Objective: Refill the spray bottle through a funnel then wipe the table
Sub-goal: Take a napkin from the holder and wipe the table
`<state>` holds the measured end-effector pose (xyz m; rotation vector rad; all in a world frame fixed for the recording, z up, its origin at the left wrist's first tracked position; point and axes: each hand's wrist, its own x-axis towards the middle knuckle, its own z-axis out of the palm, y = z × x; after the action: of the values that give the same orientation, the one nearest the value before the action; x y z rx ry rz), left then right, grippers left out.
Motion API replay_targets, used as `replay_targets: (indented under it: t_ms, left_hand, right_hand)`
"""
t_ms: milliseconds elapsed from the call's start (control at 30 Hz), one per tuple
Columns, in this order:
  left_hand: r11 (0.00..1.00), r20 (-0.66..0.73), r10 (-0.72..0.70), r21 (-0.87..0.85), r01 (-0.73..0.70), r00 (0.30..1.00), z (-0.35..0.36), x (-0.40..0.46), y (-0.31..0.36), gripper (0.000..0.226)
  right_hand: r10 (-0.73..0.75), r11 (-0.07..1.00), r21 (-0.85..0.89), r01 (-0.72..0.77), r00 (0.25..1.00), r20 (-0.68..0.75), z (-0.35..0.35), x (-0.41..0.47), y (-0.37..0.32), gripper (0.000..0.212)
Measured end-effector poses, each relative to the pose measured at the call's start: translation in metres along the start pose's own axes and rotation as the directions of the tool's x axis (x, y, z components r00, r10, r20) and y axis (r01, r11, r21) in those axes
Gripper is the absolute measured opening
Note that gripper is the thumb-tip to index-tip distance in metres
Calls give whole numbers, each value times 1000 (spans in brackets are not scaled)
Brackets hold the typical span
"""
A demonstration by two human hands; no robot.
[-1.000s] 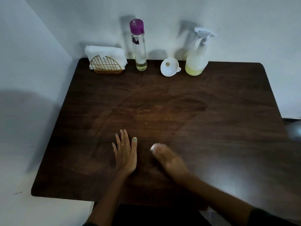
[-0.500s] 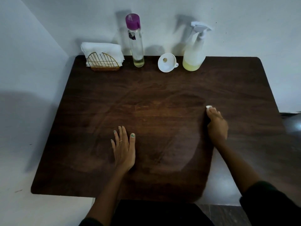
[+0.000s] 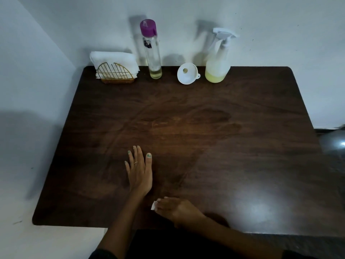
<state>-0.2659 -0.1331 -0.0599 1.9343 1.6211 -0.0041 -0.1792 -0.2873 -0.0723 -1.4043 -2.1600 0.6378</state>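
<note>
We note left hand (image 3: 139, 171) flat, fingers straight, on the table (image 3: 242, 146); right hand (image 3: 175, 210) grips a tissue (image 3: 153, 206) near the front edge.

**No readable text on anything in front of me**

I can't read a single word, brand or number here. The tall clear bottle (image 3: 151, 51) with the purple cap, standing at the table's (image 3: 242, 165) far edge, carries a small dark mark high on its glass, but it is too small and blurred for me to make out as letters or a logo. The spray bottle (image 3: 218, 58), toward the far right along the same edge, shows no label that I can see. The white funnel (image 3: 187, 73) between those 2 bottles is plain, with no marking visible.
</note>
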Motion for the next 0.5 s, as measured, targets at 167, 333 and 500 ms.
replay_targets:
  t_ms: [167,333,500]
  left_hand:
    - [999,-8,-9,-51,8,1000,-1,-1,0,57]
    - [998,-10,-9,-65,9,1000,-1,0,0,55]
    - [993,-6,-6,-114,6,1000,-3,0,-1,54]
  right_hand:
    - [639,699,525,-486,753,-154,-55,27,25,28]
    - [812,584,273,-765,547,-203,-105,32,70,20]
    - [735,595,-55,-802,570,-367,-100,24,80,8]
